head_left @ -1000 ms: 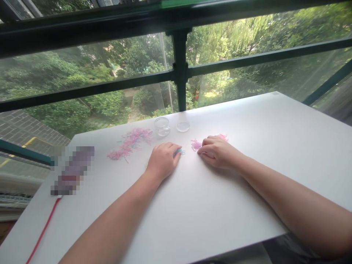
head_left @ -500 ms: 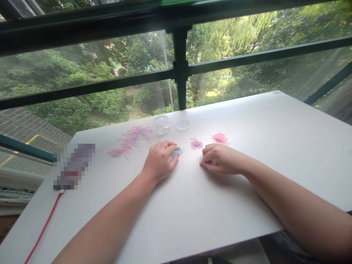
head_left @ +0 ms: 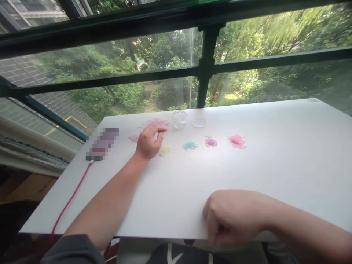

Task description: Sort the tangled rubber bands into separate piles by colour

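Observation:
My left hand (head_left: 150,142) is over the near side of a mixed pink and purple heap of thin strands, perhaps small rubber bands (head_left: 157,121). Its index finger and thumb are apart, with nothing visible between them. Just below it lies a small pale yellow pile (head_left: 165,150). To the right are a light blue pile (head_left: 190,145), a purple pile (head_left: 211,142) and a pink pile (head_left: 237,141). My right hand (head_left: 236,216) is curled closed near the table's front edge, slightly blurred; whatever its fingers may hold is hidden.
A clear round container (head_left: 179,120) and a clear shallow lid or dish (head_left: 199,122) stand near the back edge of the white table (head_left: 170,198). At the left lies a pixelated flat device (head_left: 103,144) with a red cable (head_left: 72,196). Dark window bars run behind the table.
My left hand has moved off the blue strands, leftward to the mixed heap. My right hand has drawn back towards the front edge. The yellow pile is now visible, and the view has shifted left.

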Demonstrator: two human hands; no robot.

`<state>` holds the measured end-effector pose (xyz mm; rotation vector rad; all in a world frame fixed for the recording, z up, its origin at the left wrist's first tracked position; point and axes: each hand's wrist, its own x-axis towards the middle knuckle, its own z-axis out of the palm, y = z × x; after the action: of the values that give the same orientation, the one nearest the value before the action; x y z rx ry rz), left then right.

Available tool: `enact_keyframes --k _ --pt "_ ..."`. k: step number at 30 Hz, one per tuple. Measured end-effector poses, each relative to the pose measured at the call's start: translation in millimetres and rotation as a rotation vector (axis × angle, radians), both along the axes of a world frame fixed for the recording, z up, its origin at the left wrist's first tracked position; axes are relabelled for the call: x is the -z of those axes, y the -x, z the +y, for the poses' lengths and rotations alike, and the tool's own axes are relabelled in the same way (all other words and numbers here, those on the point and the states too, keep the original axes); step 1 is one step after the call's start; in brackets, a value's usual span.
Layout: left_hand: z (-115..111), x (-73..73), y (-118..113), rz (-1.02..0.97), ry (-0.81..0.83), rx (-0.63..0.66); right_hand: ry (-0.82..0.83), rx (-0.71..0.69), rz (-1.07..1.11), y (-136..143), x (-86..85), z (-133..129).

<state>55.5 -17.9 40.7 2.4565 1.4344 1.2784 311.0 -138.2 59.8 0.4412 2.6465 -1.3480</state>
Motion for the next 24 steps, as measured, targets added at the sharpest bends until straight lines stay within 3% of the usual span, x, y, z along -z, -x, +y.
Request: enact_keyframes --k 2,3,6,9,14,19,24 --pt "-3 -4.1 17 -0.020 0.017 -0.065 0.127 -0.003 0.097 -7 2.2 9" --pt "-6 -5.4 25 -0.022 0.040 -0.098 0.097 0.077 0.130 -11 3.9 16" --pt "-14 -7.9 46 -0.012 0.126 -0.178 -0.187 0.474 0.109 -21 13.0 40" --pt "-17 -10.9 63 0.019 0.152 -0.241 -0.319 0.609 0.061 -19 26.3 51" --pt "-10 -10.3 85 -0.020 0.109 -0.450 -0.571 0.455 0.058 10 35.2 33" --pt "-2 0.2 94 0.032 0.312 -0.514 -0.458 0.143 0.016 38 27.1 22" --pt "-6 4.1 88 0.157 0.380 -0.564 -0.443 0.130 0.043 41 32.1 29"
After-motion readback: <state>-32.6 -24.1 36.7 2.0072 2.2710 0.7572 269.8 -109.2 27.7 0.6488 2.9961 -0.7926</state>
